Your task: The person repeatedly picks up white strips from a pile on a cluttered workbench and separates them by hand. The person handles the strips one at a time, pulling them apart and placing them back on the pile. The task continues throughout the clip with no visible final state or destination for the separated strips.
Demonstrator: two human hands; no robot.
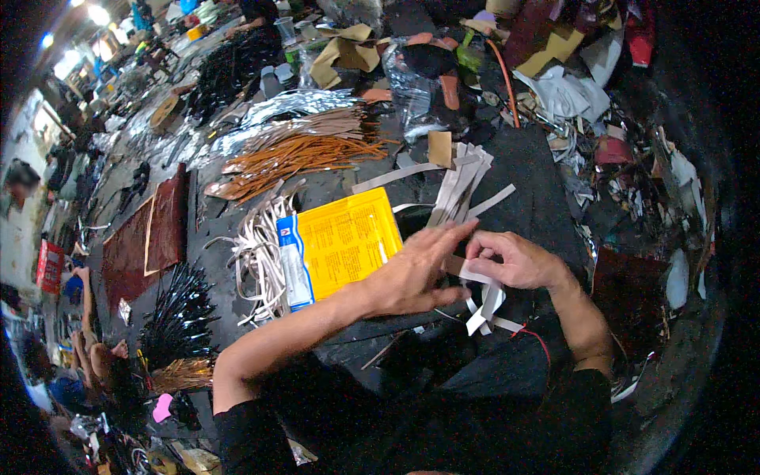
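Note:
My right hand (520,260) pinches a pale strip (481,272) between thumb and curled fingers; the strip runs left toward my other hand. My left hand (419,271) lies just left of it, palm down, fingers stretched out and slightly blurred. Whether its fingertips touch the strip I cannot tell. Below the two hands hang folded white strips (480,318), with a thin red cord (541,339) beside them. Beyond my hands lies a fan of pale flat strips (461,188). A yellow printed packet (339,249) with a blue edge sits left of my left hand, partly behind my forearm.
Left of the packet lies a bundle of whitish strips (265,257). Orange-brown strips (297,165) spread farther back. Dark red sheets (146,226) and black strips (176,309) lie at left. Scraps (566,95) crowd the right. Another person's legs (95,356) show at far left.

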